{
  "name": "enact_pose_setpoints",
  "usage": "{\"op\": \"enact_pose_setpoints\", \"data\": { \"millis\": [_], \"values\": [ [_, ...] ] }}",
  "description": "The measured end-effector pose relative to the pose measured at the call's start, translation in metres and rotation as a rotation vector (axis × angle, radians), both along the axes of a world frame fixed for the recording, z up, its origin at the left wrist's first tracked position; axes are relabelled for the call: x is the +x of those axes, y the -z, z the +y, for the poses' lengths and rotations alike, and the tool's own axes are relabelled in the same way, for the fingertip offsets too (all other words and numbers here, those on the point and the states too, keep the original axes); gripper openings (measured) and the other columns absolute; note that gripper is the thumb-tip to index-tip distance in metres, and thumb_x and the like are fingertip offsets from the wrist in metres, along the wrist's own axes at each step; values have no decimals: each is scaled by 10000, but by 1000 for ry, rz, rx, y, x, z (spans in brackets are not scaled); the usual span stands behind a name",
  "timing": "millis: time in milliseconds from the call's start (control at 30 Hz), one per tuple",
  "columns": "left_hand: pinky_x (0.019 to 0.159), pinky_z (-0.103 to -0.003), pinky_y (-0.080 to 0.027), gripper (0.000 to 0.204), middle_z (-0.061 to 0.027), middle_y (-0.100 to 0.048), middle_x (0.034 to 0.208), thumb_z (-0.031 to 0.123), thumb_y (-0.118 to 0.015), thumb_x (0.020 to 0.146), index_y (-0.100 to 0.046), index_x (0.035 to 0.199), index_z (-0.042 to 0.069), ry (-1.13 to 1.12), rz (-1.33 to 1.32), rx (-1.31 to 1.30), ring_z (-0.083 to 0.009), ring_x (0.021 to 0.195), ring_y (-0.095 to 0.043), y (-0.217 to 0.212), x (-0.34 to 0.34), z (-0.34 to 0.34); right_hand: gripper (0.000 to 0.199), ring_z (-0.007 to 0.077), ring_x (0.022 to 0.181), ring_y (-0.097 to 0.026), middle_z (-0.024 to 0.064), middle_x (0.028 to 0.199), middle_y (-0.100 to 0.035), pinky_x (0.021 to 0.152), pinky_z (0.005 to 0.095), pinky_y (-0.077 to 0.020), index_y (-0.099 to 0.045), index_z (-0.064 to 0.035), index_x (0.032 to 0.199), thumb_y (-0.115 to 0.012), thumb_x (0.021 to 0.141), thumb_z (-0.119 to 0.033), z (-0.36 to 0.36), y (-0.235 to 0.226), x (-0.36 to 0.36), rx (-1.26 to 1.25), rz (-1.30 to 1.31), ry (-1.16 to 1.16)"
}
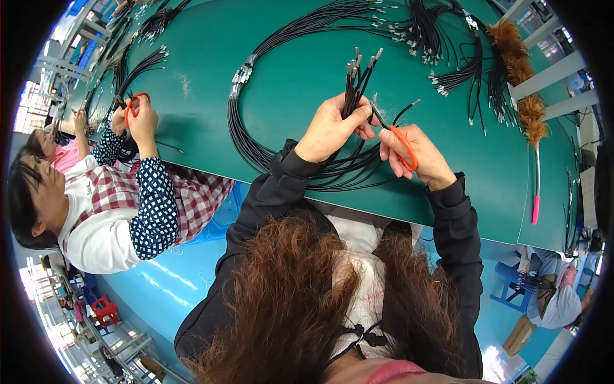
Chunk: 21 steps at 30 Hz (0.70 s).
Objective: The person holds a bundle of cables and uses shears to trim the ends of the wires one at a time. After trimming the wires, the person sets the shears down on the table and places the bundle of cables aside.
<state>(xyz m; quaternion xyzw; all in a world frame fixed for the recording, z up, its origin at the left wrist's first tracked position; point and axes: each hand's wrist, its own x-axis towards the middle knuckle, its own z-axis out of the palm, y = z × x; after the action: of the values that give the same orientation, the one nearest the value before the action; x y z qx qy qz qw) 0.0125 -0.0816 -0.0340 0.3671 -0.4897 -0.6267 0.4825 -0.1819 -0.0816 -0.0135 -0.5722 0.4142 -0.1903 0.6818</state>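
My left hand (337, 126) is closed round several black cables, their stripped, silvery ends (358, 61) pointing up and away from me. Orange-handled scissors (405, 148) are in my right hand (419, 153), with the thumb and fingers about the loops. The blades reach toward my left fingertips, close to the cable ends; whether they touch a cable I cannot tell. One cable end (407, 110) sticks out beside the scissors. The rest of the black cable bundle (238, 125) curves in a large loop on the green table, bound with a clear wrap (244, 72) at its left side.
More black cable bundles (425, 32) lie along the far side of the green table (198, 70). At the right is a brown feather duster (531, 115) with a pink-tipped handle. To my left, a co-worker (121, 198) holds orange-handled scissors (135, 102). A blue stool (511, 285) stands at the lower right.
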Motion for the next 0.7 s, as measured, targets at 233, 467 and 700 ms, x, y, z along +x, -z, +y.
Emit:
{"op": "enact_pose_setpoints", "data": {
  "millis": [233, 467, 700],
  "values": [
    [668, -248, -511, 191, -99, -625, 870, 153, -534, 934, -537, 1019, -18, 19, -11, -13, -131, 714, -610, 5, 2, -1, 462, 61, 287, -392, 28, 412, -492, 291, 196, -278, -552, -23, 638, -537, 926, -384, 4, 2, 2, -35, 99, 51],
    [625, -241, -495, 256, -125, -645, 915, 159, -540, 931, -539, 1086, -44, -47, -77, 46, -138, 701, -632, 2, 0, 1, 388, 74, 301, -403, 34, 449, -513, 309, 194, -299, -559, -20, 694, -552, 923, -334, 12, -1, -5, -31, -96, 209],
    [618, -248, -482, 260, -120, -657, 901, 159, -561, 922, -564, 1081, -47, -157, -27, 25, -124, 667, -610, -6, 0, 4, 239, 73, 370, -455, 35, 530, -554, 353, 181, -334, -596, 3, 801, -604, 890, -219, 16, -2, 4, -84, -202, 391]
  ]
}}
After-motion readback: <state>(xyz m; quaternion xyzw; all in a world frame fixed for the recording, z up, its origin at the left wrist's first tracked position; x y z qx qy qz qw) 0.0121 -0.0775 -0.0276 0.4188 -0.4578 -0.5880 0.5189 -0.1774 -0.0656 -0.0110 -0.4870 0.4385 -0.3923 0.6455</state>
